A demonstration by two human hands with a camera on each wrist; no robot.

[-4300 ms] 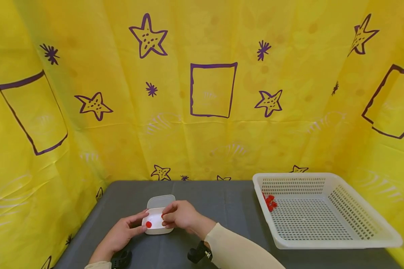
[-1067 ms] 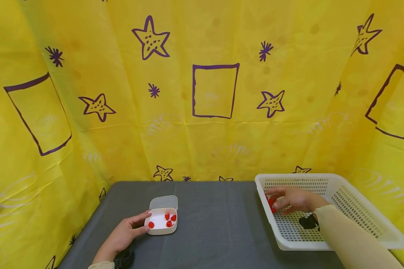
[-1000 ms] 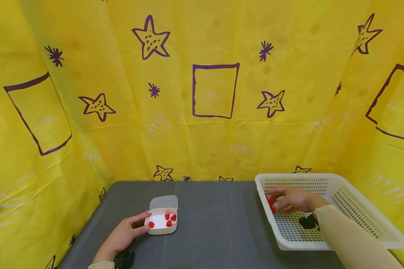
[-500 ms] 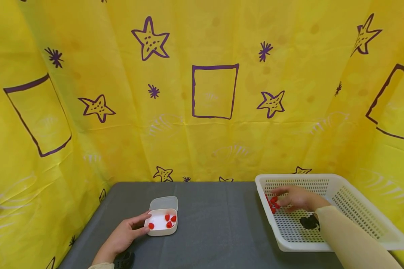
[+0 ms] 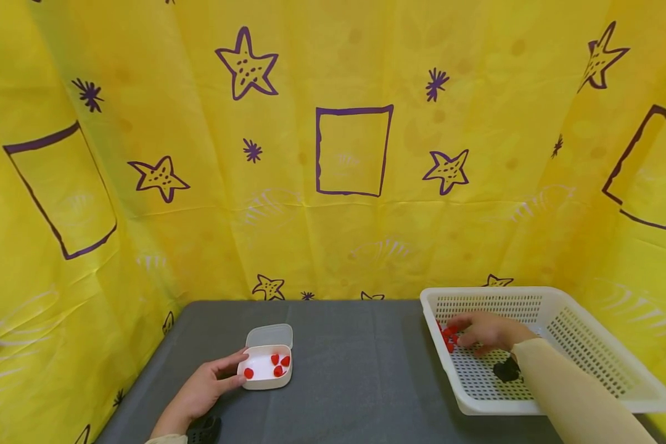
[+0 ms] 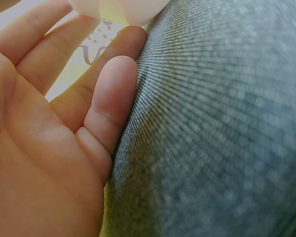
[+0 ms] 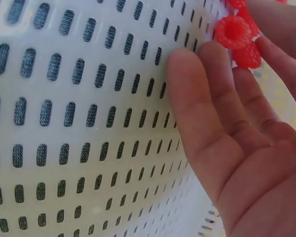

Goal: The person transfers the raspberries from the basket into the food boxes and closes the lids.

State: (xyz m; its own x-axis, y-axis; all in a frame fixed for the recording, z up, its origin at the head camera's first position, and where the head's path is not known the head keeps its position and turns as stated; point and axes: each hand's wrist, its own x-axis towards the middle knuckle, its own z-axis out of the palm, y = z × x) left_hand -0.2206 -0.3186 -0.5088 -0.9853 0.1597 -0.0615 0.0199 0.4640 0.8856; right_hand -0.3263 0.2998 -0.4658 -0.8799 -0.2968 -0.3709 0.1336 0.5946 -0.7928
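On the left, a small white box [image 5: 267,385] with its translucent lid [image 5: 269,337] tipped back stands on the table. Several red raspberries [image 5: 278,371] lie inside, one at the left end and three to the right. My left hand [image 5: 202,390] holds the box's left side between thumb and fingers. My right hand [image 5: 491,331] is inside a white slotted basket [image 5: 499,407], beside more raspberries [image 7: 233,32] by its left wall. In the right wrist view, thumb and index finger are at the raspberries, while the other fingers extend loosely over the slotted floor.
Dark grey cloth covers the table [image 5: 361,370], which stretches between the box and the basket. A yellow curtain [image 5: 355,246] with purple drawings surrounds the back and sides. Black wrist straps [image 5: 204,429] are on both arms.
Earlier, my right hand was at the box with a raspberry; it has since moved right into the basket, and more raspberries lie in the box. Lately its fingers shifted slightly at the raspberries.
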